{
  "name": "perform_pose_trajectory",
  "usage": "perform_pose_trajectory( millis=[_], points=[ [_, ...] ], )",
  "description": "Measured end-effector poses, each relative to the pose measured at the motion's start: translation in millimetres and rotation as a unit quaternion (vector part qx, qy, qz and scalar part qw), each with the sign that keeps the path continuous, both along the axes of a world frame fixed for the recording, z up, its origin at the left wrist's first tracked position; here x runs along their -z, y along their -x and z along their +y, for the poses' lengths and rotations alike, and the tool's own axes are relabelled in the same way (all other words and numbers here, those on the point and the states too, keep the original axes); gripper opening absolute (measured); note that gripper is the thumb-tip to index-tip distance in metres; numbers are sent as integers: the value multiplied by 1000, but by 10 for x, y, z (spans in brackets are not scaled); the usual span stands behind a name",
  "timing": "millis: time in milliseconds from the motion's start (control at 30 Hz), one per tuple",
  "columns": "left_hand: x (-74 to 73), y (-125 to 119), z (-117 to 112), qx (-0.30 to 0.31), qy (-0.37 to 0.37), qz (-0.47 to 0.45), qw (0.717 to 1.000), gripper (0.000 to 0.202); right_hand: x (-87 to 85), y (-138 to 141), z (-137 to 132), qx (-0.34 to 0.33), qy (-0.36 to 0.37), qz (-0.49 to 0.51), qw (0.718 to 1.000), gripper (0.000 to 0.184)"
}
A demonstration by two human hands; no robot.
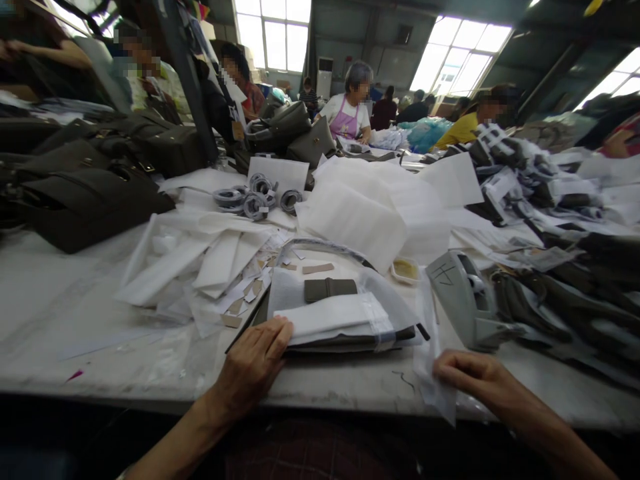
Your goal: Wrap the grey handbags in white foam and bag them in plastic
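Note:
A dark olive handbag (345, 344) lies flat before me, partly covered by white foam sheet (325, 319), with clear tape at its right end. A wrapped strap (330, 244) arches behind it, and an olive flap with a band (330, 289) shows on top. My left hand (257, 353) grips the bag's near left corner, fingers together over the foam's end; its thumb is hidden. To the right, my right hand (467, 373) is closed in a pinch on a thin translucent sheet (429, 360) that hangs over the table edge.
A grey tape dispenser (457, 293) stands right of the bag, near a small dish (405, 271). Finished-looking dark bags (95, 193) pile up at left, wrapped parts (565, 287) at right. Paper scraps (245, 293), coiled straps (257, 197) and white sheets (360, 207) lie behind. Several people work beyond.

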State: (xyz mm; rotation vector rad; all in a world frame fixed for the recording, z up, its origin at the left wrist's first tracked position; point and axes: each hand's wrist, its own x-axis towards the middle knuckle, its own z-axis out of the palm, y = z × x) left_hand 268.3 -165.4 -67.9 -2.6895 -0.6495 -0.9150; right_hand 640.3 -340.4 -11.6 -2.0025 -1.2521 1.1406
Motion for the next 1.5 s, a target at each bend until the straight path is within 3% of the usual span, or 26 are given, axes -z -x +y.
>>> perform_pose_trajectory(
  millis=[167, 300, 433, 533, 667, 733, 800, 933, 1033, 1133, 1267, 1500],
  points=[
    [-11, -2, -33, -2, 29, 5, 1000, 37, -140, 966, 317, -156, 55, 126, 978, 39],
    [11, -10, -38, -2, 33, 2, 999, 35, -187, 1816, 663, -281, 99, 179, 938, 14],
    [49, -14, -42, 5, 36, -33, 999, 30, -340, 2222, 1030, -351, 94, 246, 898, 10],
    [50, -13, -53, 17, 83, -81, 993, 25, -403, 2128, 1351, -319, -13, 222, 921, 5],
    [31, -19, -67, 10, 55, -56, 997, 27, -323, 1750, 1734, -161, -180, 80, 967, 11],
    [25, -19, -71, 0, 39, -34, 999, 28, -243, 1602, 1852, -90, -233, 29, 968, 18],
    [26, -14, -72, 1, 40, -30, 999, 28, -153, 1529, 1920, -62, -249, 22, 966, 22],
    [47, 2, -70, 4, 50, -35, 998, 34, 16, 1542, 1995, -106, -274, -27, 956, 22],
    [61, 9, -68, -2, 56, -41, 998, 44, 92, 1566, 2079, -198, -303, -167, 917, 25],
    [65, 16, -71, 5, 62, -35, 997, 49, 118, 1551, 2190, -283, -255, -266, 886, 32],
    [73, 18, -77, -3, 55, -22, 998, 45, 111, 1515, 2324, -342, -193, -290, 873, 29],
    [108, 7, -85, -10, 51, -23, 998, 41, -1, 1503, 2415, -354, -115, -346, 861, 38]
  ],
)
